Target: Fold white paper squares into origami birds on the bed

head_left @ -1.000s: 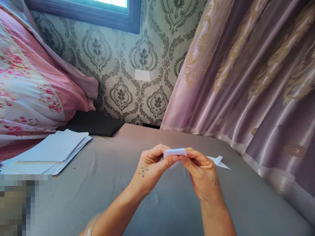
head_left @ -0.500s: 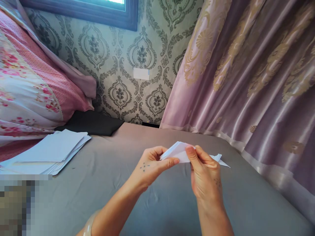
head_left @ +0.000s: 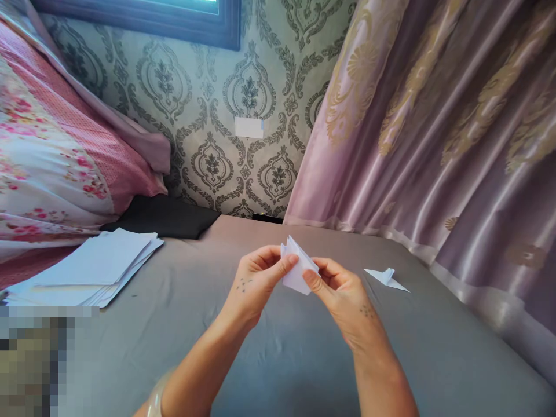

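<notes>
A small piece of folded white paper is held in the air between my two hands, its layers making a point at the top. My left hand pinches its left side, thumb on the near face and fingers behind. On the right edge, my right hand grips it the same way, thumb in front. The fingertips behind the paper are hidden. To the right of my hands, a folded white paper figure with pointed ends lies on the grey sheet.
A stack of white paper sheets lies at the left, beside a flat black item. Purple curtains hang along the right side, and floral fabric drapes on the left. Behind is a patterned wall.
My right hand has shifted left and tilted, closer to my left hand. The folded paper has moved left and turned, its point now upward. The paper figure at the right is fully uncovered.
</notes>
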A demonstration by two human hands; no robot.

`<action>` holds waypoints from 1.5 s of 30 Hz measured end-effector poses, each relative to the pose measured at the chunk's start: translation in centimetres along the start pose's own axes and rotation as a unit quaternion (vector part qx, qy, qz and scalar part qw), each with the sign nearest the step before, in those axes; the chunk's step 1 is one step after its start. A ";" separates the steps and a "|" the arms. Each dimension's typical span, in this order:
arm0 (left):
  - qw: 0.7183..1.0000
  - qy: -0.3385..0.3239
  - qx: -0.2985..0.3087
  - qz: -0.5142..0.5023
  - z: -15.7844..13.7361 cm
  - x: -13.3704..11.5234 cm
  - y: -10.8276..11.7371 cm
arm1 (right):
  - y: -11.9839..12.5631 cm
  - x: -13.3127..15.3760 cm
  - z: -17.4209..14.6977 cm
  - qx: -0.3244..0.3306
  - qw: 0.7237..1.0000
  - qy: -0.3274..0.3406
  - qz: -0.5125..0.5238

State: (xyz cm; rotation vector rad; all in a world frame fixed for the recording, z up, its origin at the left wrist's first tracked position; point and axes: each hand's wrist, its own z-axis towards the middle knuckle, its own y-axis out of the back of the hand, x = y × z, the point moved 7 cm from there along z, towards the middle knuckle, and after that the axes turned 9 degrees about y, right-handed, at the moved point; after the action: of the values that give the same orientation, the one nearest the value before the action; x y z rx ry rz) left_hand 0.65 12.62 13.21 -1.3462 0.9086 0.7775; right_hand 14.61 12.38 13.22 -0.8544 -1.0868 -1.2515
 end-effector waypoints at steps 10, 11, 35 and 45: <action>0.999 -0.018 0.030 0.023 -0.4 0.0 -0.8 | 0.9 0.5 0.1 -0.048 0.996 0.061 -0.050; 0.999 -0.022 0.031 0.031 -0.4 -0.1 -0.8 | 0.8 0.5 0.2 -0.042 0.996 0.069 -0.049; 0.973 -0.164 0.047 0.158 -2.2 -2.7 -1.6 | 0.7 -1.3 1.0 0.018 0.993 0.053 0.102; 0.888 -0.339 0.081 0.299 -6.7 -5.2 -4.5 | 0.7 1.1 -1.1 0.059 0.988 0.100 0.101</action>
State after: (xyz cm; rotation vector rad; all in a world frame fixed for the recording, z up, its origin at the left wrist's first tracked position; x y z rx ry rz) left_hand 1.56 5.77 19.88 -0.5424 0.7840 1.4931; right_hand 15.47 11.06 14.02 -0.7149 -0.8813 -1.0671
